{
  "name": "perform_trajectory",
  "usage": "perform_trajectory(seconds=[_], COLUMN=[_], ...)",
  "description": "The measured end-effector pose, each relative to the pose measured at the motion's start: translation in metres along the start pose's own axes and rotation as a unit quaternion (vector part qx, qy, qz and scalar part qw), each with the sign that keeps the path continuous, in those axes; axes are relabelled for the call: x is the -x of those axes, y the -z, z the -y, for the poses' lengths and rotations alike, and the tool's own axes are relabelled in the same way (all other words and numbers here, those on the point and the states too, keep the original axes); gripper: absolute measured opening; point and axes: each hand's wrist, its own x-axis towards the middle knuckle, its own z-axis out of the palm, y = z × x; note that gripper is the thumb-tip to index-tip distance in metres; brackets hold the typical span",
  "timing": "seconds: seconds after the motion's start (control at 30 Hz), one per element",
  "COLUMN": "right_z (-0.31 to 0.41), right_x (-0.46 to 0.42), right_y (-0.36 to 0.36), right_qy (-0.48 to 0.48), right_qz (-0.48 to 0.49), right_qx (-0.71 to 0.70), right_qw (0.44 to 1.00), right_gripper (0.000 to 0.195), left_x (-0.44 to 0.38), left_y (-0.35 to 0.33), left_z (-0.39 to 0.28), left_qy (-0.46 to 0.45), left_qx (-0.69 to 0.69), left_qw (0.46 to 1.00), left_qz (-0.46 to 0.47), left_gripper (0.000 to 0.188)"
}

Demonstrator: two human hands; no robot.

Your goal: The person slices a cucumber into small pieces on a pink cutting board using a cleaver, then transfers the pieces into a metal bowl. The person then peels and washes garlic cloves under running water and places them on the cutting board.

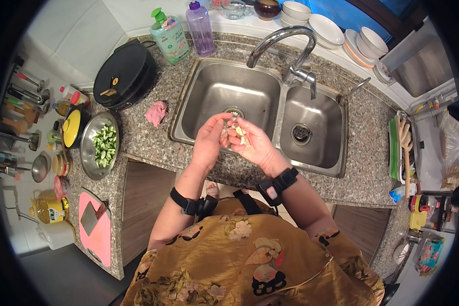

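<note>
Over the near edge of the left basin of a steel double sink (282,114), my two hands meet at the fingertips. Several pale garlic cloves (241,134) lie against the curled fingers of my right hand (254,143). My left hand (209,139) pinches a small pale piece, seemingly garlic or its skin, against the right fingertips. The fingers partly hide that piece. Below the hands, the left basin's drain (235,112) is partly covered. A chrome faucet (283,42) arches above the sink, its spout over the left basin.
Left of the sink are a pink cloth (156,113), a black round appliance (124,74) and a steel bowl (85,153) of sliced cucumber (105,145). A cleaver (88,218) lies on a pink cutting board (103,241). Soap bottle (172,42) and purple bottle (200,32) stand behind.
</note>
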Motion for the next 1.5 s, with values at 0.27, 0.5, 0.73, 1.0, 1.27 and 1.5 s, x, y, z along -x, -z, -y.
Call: perform_trajectory(seconds=[0.27, 0.5, 0.73, 1.0, 1.27, 1.5], right_z=[0.008, 0.021, 0.025, -0.013, -0.076, -0.079], right_x=[0.003, -0.005, -0.01, -0.008, 0.017, 0.052], right_y=[0.005, 0.035, 0.071, 0.041, 0.004, -0.027], right_qy=[0.014, -0.034, -0.063, -0.042, -0.007, 0.053], right_qz=[-0.046, -0.045, -0.075, -0.202, -0.219, -0.221], right_qx=[0.009, -0.022, 0.041, 0.17, 0.2, 0.22], right_qw=[0.999, 0.998, 0.994, 0.964, 0.955, 0.949], right_gripper=[0.019, 0.018, 0.016, 0.013, 0.013, 0.013], left_x=[0.003, 0.067, 0.269, 0.492, 0.552, 0.578], left_y=[0.029, 0.118, 0.272, 0.391, 0.448, 0.51], left_z=[0.003, 0.022, 0.151, 0.349, 0.368, 0.402], left_qy=[0.001, -0.015, 0.075, 0.146, 0.218, 0.327], left_qx=[0.073, 0.08, 0.067, 0.079, 0.166, 0.146], left_qw=[0.996, 0.995, 0.902, 0.692, 0.671, 0.628], left_qz=[0.048, -0.052, -0.419, -0.702, -0.689, -0.691], left_gripper=[0.026, 0.025, 0.018, 0.011, 0.025, 0.024])
